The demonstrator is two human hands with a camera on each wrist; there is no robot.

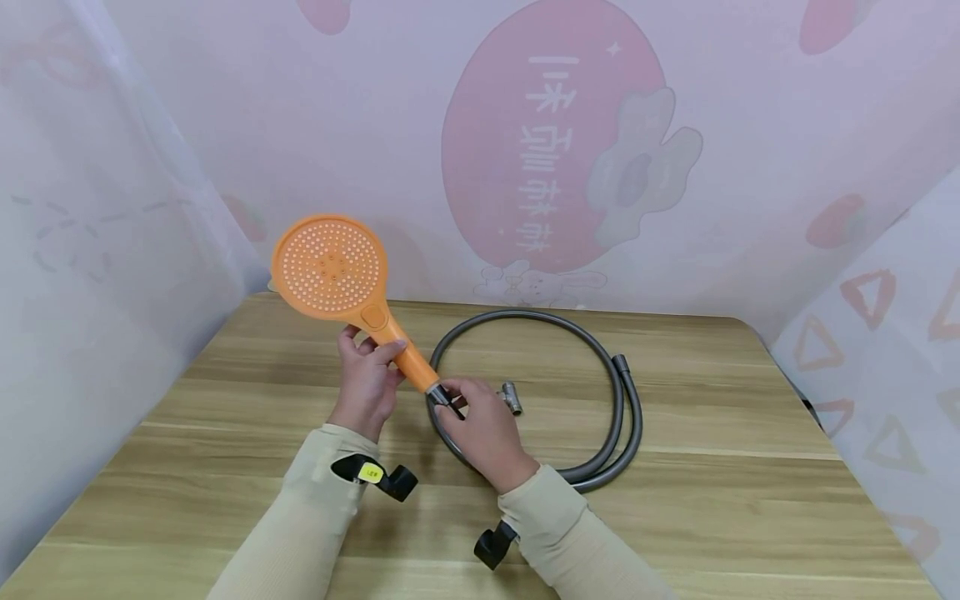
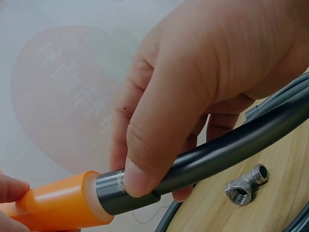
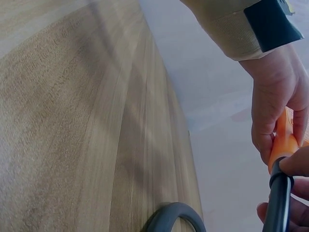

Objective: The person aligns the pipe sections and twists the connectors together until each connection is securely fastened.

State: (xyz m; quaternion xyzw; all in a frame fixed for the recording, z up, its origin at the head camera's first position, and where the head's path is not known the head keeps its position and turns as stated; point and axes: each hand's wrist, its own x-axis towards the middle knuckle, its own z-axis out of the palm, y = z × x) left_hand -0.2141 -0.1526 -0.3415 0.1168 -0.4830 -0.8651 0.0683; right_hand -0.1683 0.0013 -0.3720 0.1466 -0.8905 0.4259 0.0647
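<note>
An orange shower head (image 1: 330, 267) is held up at a slant by my left hand (image 1: 366, 379), whose thumb and fingers grip the handle. At the handle's lower end my right hand (image 1: 483, 429) pinches the dark connector (image 2: 112, 191) of a grey shower hose (image 1: 555, 314). That connector meets the handle's end in the left wrist view, in line with it. From there the hose loops over the wooden table, and its other end fitting (image 1: 620, 364) lies at the right of the coil. Behind my right fingers sits a small metal tee fitting (image 2: 244, 186).
The wooden table (image 1: 720, 517) reaches to a printed fabric backdrop (image 1: 375, 100) at the back, with more fabric at both sides. A strap with a black camera mount (image 1: 397, 482) is on my left wrist, another mount (image 1: 495, 546) on the right.
</note>
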